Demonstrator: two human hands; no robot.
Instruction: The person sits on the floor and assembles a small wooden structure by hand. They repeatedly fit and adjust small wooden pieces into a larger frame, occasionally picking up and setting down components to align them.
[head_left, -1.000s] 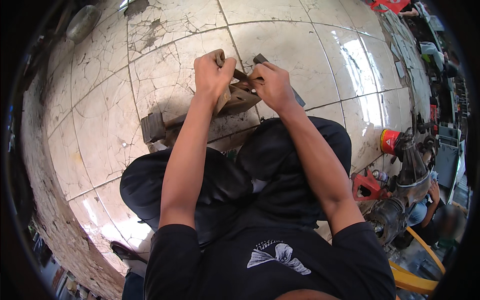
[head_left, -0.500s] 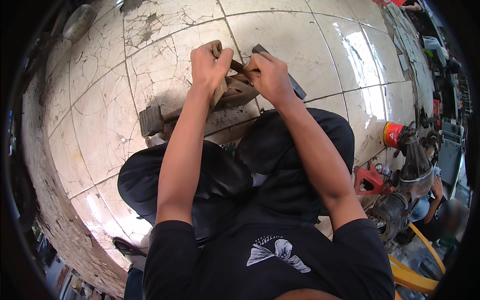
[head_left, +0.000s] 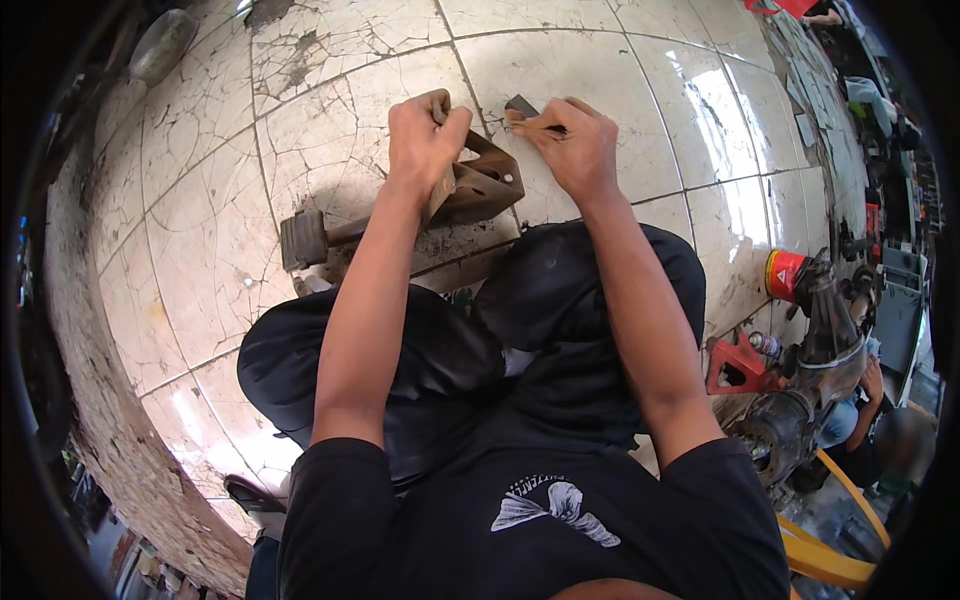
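My left hand [head_left: 428,140] is closed round one arm of a rusty brown metal bracket [head_left: 485,200], held just above the floor tiles in front of my knees. To its right, my right hand [head_left: 580,148] pinches a thin brown folded strip [head_left: 535,124], apart from the bracket. A dark flat bar [head_left: 519,105] lies behind that hand, which hides most of it. Left of the bracket sits a dark ridged block [head_left: 303,240] with a short rod [head_left: 346,232] running toward the bracket; my left forearm partly covers the rod.
On the right stand a red tin [head_left: 786,274], a red metal stand [head_left: 738,364] and a greasy axle housing [head_left: 795,420]. Another person's arm [head_left: 868,405] shows beyond them. A rough ledge [head_left: 120,420] runs along the left, with a rounded stone-like lump [head_left: 163,46] at its far end.
My right hand has drawn away from the bracket to the right with the brown strip, uncovering the bracket's right end. The left hand keeps its hold, slightly shifted.
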